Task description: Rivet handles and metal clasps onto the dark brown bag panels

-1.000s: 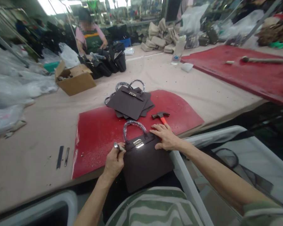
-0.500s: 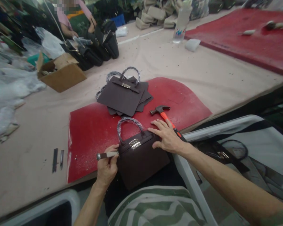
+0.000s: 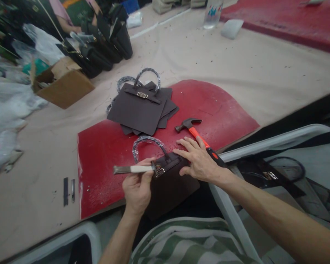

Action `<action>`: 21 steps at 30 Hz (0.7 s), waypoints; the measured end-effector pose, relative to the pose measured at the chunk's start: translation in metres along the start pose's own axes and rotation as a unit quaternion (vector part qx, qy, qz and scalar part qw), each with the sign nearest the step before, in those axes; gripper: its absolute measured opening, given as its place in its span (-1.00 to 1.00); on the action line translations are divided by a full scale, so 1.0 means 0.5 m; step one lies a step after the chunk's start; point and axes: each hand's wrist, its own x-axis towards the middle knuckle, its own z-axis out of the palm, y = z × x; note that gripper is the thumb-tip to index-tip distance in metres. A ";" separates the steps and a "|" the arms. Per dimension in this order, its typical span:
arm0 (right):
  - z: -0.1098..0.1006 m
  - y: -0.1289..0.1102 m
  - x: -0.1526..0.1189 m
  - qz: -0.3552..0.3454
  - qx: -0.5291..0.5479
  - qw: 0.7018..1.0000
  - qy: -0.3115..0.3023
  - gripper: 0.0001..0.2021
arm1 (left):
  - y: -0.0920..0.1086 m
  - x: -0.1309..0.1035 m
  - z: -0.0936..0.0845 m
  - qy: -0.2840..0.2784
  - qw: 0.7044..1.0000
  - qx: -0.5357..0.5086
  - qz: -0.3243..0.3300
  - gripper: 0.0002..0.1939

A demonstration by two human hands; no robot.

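Observation:
My left hand (image 3: pixel 137 189) is closed around a metal punch (image 3: pixel 122 169) with a white-wrapped middle. The punch lies nearly level, its inner end against the gold clasp (image 3: pixel 160 171) of a dark brown bag panel (image 3: pixel 173 187). That panel rests over my lap and the table edge, and its plastic-wrapped handle (image 3: pixel 148 139) stands up behind the clasp. My right hand (image 3: pixel 199 159) lies with fingers spread on the panel's upper right corner. Just beyond it is a claw hammer (image 3: pixel 192 128) with an orange and black handle, partly behind my fingers.
Several brown bag panels (image 3: pixel 137 110) are stacked on the red mat (image 3: pixel 99 154). Two small dark strips (image 3: pixel 66 191) lie left of it. A cardboard box (image 3: pixel 64 90), black bags (image 3: pixel 121 40) and another person's arm (image 3: pixel 67 25) are farther back. A white-rimmed bin (image 3: pixel 277 143) stands at right.
My left hand has moved right and slightly down, bringing the punch from the panel's left edge to the clasp. My right hand stays on the panel corner. The camera view has tilted down.

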 end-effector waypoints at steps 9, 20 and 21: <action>0.004 0.001 -0.002 0.003 0.012 1.000 0.004 -0.17 | -0.030 0.019 0.084 -0.077 0.995 0.045 0.042 -0.89; 0.010 0.000 -0.005 0.000 0.014 1.000 0.014 -0.19 | -0.029 0.025 0.084 -0.098 0.992 0.077 0.031 -0.85; 0.010 0.000 -0.005 -0.001 0.013 1.000 0.016 -0.19 | -0.028 0.024 0.085 -0.097 0.992 0.078 0.029 -0.85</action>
